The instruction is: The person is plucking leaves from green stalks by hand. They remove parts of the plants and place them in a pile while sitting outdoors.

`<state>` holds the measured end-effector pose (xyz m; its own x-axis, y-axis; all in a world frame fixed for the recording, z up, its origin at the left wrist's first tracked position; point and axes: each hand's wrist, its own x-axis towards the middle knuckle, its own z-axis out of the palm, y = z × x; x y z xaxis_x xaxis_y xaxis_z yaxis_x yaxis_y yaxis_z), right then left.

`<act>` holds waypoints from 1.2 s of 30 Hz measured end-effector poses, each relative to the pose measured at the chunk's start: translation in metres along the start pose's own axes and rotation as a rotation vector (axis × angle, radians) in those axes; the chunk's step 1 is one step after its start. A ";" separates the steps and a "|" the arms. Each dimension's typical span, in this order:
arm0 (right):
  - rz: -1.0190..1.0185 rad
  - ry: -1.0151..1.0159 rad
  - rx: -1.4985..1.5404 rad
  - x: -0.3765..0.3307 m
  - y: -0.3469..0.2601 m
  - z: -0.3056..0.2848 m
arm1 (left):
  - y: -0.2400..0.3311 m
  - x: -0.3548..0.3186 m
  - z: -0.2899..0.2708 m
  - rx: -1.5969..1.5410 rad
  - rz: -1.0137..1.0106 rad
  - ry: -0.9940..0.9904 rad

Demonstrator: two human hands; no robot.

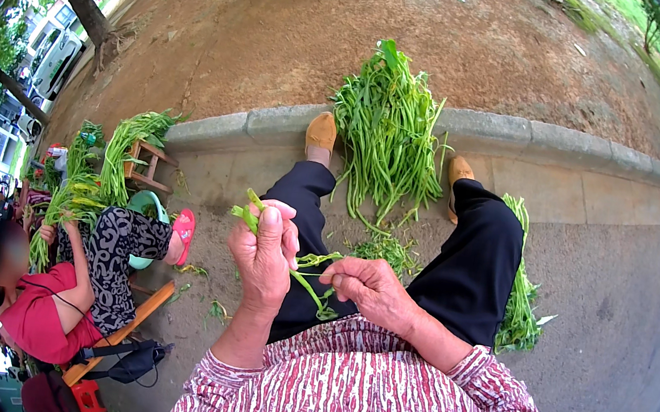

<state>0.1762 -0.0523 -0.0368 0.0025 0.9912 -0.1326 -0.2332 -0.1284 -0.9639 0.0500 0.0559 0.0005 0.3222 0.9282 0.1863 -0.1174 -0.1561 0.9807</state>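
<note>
My left hand (263,257) is raised over my lap, closed around several light green stems (249,219). Their cut ends stick up past the thumb, and a leafy end (308,293) hangs out below the fingers. To its right, my right hand (375,292) pinches a thin green strand (309,273) that stretches across from the held stems. On the pavement between my feet, a big pile of long-stemmed greens (390,130) leans over the kerb. A small scatter of leaf scraps (386,252) lies just nearer than the pile.
More greens (521,289) lie beyond my right leg. At left, a person in a red top (53,311) sits on a wooden bench (121,333), handling greens. Near that person are a wooden stool (148,167) heaped with greens and a pale green basin (148,207). A stone kerb (490,130) borders bare soil.
</note>
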 end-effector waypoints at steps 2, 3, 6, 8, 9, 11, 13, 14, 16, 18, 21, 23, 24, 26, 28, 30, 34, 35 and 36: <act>-0.049 0.010 -0.052 0.001 0.000 0.003 | 0.001 -0.001 0.002 0.027 0.006 0.004; -0.077 0.014 -0.088 0.001 0.001 0.004 | 0.001 -0.001 0.003 0.036 0.012 -0.006; -0.157 0.025 -0.227 0.003 0.005 0.005 | 0.000 -0.003 0.005 0.051 0.024 -0.025; -0.167 0.051 -0.275 0.004 0.007 0.007 | -0.002 -0.004 0.007 0.041 0.023 -0.025; -0.165 0.060 -0.295 0.004 0.007 0.007 | -0.002 -0.005 0.008 0.033 0.027 -0.032; -0.135 0.064 -0.316 0.004 0.004 0.008 | -0.001 -0.007 0.011 0.017 0.033 -0.045; -0.104 0.059 -0.327 0.004 0.005 0.008 | -0.003 -0.008 0.012 0.008 0.046 -0.040; -0.097 0.072 -0.299 0.005 0.009 0.007 | -0.004 -0.008 0.012 0.003 0.052 -0.037; -0.094 0.115 -0.213 0.006 0.017 0.006 | -0.003 -0.008 0.012 0.010 0.055 -0.030; -0.034 0.123 -0.068 0.004 0.017 0.003 | -0.002 -0.007 0.012 0.003 0.055 -0.018; 0.055 0.058 0.103 0.001 0.009 -0.001 | 0.000 -0.005 0.012 -0.040 0.041 -0.001; 0.081 0.028 0.124 0.000 0.005 -0.003 | 0.000 -0.006 0.012 -0.081 0.018 0.003; 0.091 0.016 0.104 0.000 0.002 -0.003 | 0.000 -0.006 0.011 -0.082 0.015 0.004; 0.011 -0.009 0.117 0.002 0.007 0.000 | -0.001 -0.007 0.011 -0.085 0.008 0.007; -0.049 -0.046 0.097 0.004 0.008 0.003 | -0.001 -0.008 0.012 -0.088 -0.002 0.007; -0.072 -0.078 0.054 0.006 0.004 0.005 | -0.002 -0.009 0.012 -0.082 -0.016 0.001; -0.114 -0.063 -0.045 0.005 0.001 0.004 | -0.002 -0.010 0.012 -0.063 -0.027 0.000; -0.124 -0.056 -0.068 0.005 0.000 0.003 | -0.002 -0.010 0.011 -0.062 -0.024 0.005; -0.127 -0.052 -0.084 0.005 -0.001 0.002 | -0.002 -0.009 0.011 -0.056 -0.021 -0.001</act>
<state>0.1744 -0.0476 -0.0363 -0.0239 0.9997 0.0021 -0.1519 -0.0016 -0.9884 0.0574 0.0439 -0.0030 0.3259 0.9308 0.1654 -0.1633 -0.1169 0.9796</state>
